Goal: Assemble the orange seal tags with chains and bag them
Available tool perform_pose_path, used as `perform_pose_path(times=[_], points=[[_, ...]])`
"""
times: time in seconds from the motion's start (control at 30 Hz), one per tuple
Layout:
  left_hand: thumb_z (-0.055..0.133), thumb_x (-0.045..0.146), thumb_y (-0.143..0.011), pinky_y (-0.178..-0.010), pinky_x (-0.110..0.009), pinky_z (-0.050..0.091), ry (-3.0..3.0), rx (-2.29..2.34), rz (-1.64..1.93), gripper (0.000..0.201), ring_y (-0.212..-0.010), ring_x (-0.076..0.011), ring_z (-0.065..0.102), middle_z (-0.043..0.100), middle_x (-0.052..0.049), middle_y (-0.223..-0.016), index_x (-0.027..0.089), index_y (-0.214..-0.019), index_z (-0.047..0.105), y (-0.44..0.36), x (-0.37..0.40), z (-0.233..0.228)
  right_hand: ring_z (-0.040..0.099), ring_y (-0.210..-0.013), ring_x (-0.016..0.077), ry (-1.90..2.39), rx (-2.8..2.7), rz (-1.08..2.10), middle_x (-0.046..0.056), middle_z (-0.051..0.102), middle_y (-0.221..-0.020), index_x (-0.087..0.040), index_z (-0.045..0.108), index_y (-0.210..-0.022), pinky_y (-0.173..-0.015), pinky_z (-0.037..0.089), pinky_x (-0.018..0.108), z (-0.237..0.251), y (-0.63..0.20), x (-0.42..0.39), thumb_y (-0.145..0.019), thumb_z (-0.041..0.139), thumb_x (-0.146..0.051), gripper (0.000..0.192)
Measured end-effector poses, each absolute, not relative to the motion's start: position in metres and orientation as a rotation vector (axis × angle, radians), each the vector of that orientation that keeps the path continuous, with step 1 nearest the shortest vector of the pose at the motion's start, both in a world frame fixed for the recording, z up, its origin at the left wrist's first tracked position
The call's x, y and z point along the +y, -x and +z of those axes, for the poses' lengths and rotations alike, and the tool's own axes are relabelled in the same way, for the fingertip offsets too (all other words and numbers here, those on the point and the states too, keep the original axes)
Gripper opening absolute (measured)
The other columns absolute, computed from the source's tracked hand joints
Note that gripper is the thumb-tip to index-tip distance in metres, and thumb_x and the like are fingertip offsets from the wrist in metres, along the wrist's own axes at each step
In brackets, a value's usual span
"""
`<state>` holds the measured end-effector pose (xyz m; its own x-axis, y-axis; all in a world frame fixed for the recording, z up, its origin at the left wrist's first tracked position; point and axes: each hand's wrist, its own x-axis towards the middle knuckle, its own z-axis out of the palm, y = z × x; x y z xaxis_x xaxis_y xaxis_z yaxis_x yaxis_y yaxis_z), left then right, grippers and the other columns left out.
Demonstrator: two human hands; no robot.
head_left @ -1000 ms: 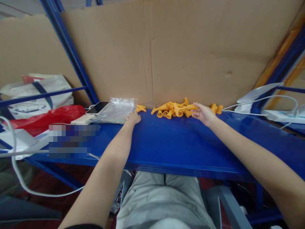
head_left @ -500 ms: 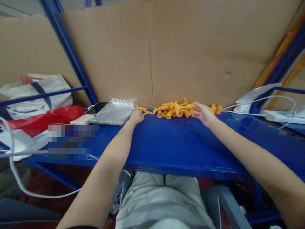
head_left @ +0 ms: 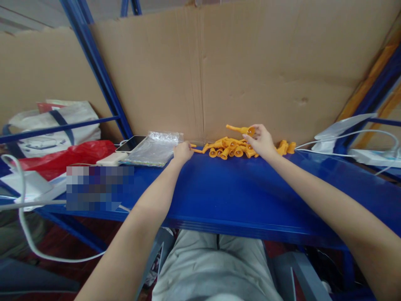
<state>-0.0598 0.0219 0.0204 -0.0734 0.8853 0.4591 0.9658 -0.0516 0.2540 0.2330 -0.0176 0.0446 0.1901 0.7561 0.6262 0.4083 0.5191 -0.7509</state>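
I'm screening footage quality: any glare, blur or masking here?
In the head view, glints whiten the clear plastic packet, fine detail on the orange piece in the right hand is soft, and a pixelated block hides an area at left.

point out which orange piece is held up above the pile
The orange piece in the right hand, narrow end pointing left; it is raised, while those in the pile lie heaped on the blue tabletop.

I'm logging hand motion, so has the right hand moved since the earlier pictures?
Yes: against the cardboard dent, the right hand has moved up and a little left, holding a yellow piece above the yellow pile.
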Motion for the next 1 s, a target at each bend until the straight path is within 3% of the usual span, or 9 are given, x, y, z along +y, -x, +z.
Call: perform_pose_path(times=[0.1, 0.2, 0.3, 0.47, 0.67, 0.83, 1.0], points=[[0.059, 0.018, -0.084, -0.092, -0.04, 0.049, 2.014, -2.019, -0.903, 0.013, -0.103, -0.0288, 0.069, 0.076, -0.01, -0.098, 0.021, -0.09, 0.069, 0.057, 0.02, 0.026, 0.065, -0.081, 0.0235, 1.237, -1.622, 0.063, 0.004, 0.068, -0.087, -0.024, 0.056, -0.102, -0.077, 0.047, 0.035, 0.045, -0.221, -0.012, -0.078, 0.072, -0.029, 0.03], [0.057, 0.017, -0.084, -0.086, -0.034, 0.05, 2.015, -2.003, -1.032, 0.016, -0.1, -0.0254, 0.069, 0.076, -0.008, -0.097, 0.021, -0.094, 0.069, 0.054, 0.019, 0.03, 0.066, -0.096, 0.0299, 1.35, -1.791, -0.144, 0.01, 0.072, -0.098, -0.023, 0.057, -0.11, -0.082, 0.045, 0.038, 0.046, -0.206, -0.007, -0.086, 0.066, -0.03, 0.027], [0.055, 0.016, -0.083, -0.083, -0.03, 0.049, 2.019, -1.954, -1.144, 0.021, -0.097, -0.0221, 0.069, 0.075, -0.007, -0.096, 0.018, -0.1, 0.068, 0.052, 0.02, 0.031, 0.066, -0.103, 0.0318, 1.471, -1.949, -0.368, 0.015, 0.072, -0.11, -0.021, 0.056, -0.116, -0.085, 0.041, 0.039, 0.046, -0.191, -0.002, -0.091, 0.059, -0.03, 0.026], [0.052, 0.019, -0.086, -0.076, -0.027, 0.048, 2.078, -1.906, -1.151, 0.021, -0.088, -0.0202, 0.069, 0.074, -0.008, -0.088, 0.015, -0.097, 0.07, 0.047, 0.022, 0.029, 0.064, -0.108, 0.0325, 1.699, -2.155, -0.621, 0.021, 0.072, -0.112, -0.012, 0.056, -0.123, -0.091, 0.034, 0.041, 0.046, -0.175, -0.002, -0.096, 0.052, -0.027, 0.031], [0.055, 0.031, -0.091, -0.075, -0.026, 0.049, 2.211, -1.937, -0.911, 0.025, -0.089, -0.0226, 0.071, 0.076, -0.01, -0.089, 0.014, -0.089, 0.073, 0.045, 0.021, 0.025, 0.063, -0.112, 0.0325, 1.802, -2.209, -0.6, 0.021, 0.071, -0.118, -0.011, 0.061, -0.123, -0.091, 0.033, 0.043, 0.049, -0.166, -0.005, -0.096, 0.052, -0.031, 0.035], [0.062, 0.029, -0.086, -0.075, -0.023, 0.051, 2.271, -1.935, -0.804, 0.018, -0.096, -0.0229, 0.071, 0.076, -0.009, -0.098, 0.015, -0.094, 0.072, 0.046, 0.019, 0.024, 0.063, -0.115, 0.0324, 1.921, -2.242, -0.494, 0.02, 0.071, -0.12, -0.012, 0.067, -0.12, -0.095, 0.035, 0.047, 0.053, -0.159, -0.005, -0.096, 0.05, -0.029, 0.034], [0.06, 0.03, -0.09, -0.059, -0.021, 0.052, 2.374, -2.172, -0.636, 0.023, -0.068, -0.0175, 0.073, 0.075, -0.008, -0.086, 0.013, -0.102, 0.068, 0.044, 0.017, 0.025, 0.055, -0.128, 0.0336, 1.974, -2.318, -0.304, 0.016, 0.062, -0.138, -0.018, 0.059, -0.136, -0.103, 0.036, 0.052, 0.057, -0.166, -0.003, -0.09, 0.056, -0.028, 0.048]])
